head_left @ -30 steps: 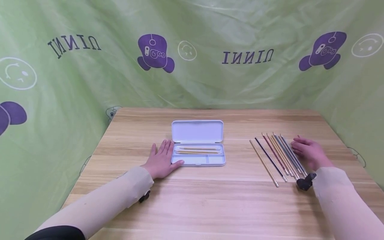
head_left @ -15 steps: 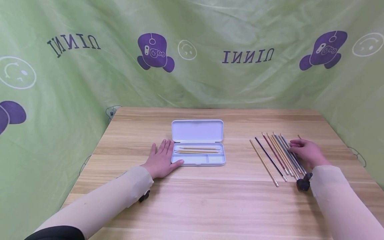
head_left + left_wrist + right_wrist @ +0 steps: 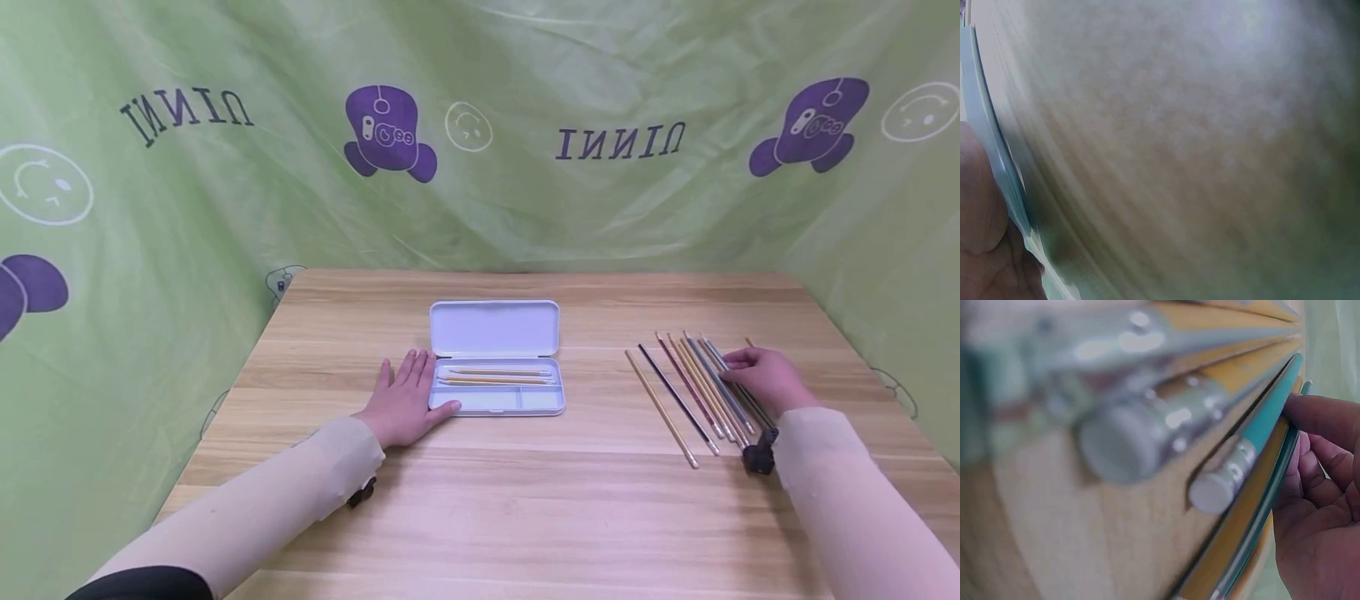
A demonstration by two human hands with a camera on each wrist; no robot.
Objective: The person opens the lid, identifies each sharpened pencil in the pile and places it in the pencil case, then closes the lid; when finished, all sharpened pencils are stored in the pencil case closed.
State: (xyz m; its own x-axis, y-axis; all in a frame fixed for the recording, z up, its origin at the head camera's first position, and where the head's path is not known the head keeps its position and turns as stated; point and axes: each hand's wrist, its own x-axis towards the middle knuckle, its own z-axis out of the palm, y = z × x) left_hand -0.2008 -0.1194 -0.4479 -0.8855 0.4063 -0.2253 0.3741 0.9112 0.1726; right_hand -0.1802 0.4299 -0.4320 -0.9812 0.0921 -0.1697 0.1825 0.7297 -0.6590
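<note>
An open pale-blue pencil case [image 3: 472, 401] lies on the table with a few yellow pencils [image 3: 491, 381] in its rear compartment. My left hand [image 3: 405, 408] lies spread at its left end, thumb over the front left corner. To the right, my right hand [image 3: 772, 379] is at the right side of a row of pencils [image 3: 701, 387]. In the right wrist view, its thumb and curled fingers pinch a green pencil [image 3: 1266, 494]. A teal pencil [image 3: 1266, 419] with a white eraser lies close beside the thumb tip. The left wrist view shows mostly blurred tabletop, with the case edge [image 3: 991, 119] at left.
On the wooden table [image 3: 480, 508], a yellow pencil [image 3: 660, 408] and a dark pencil [image 3: 678, 400] lie slightly apart at the left of the row. The case lid [image 3: 495, 328] is folded back. A green printed curtain [image 3: 510, 217] hangs behind the table.
My right hand has shifted slightly left over the right-hand pencils, and its fingers have closed on one. A pencil tip now shows beyond that hand. The left hand and case stay put.
</note>
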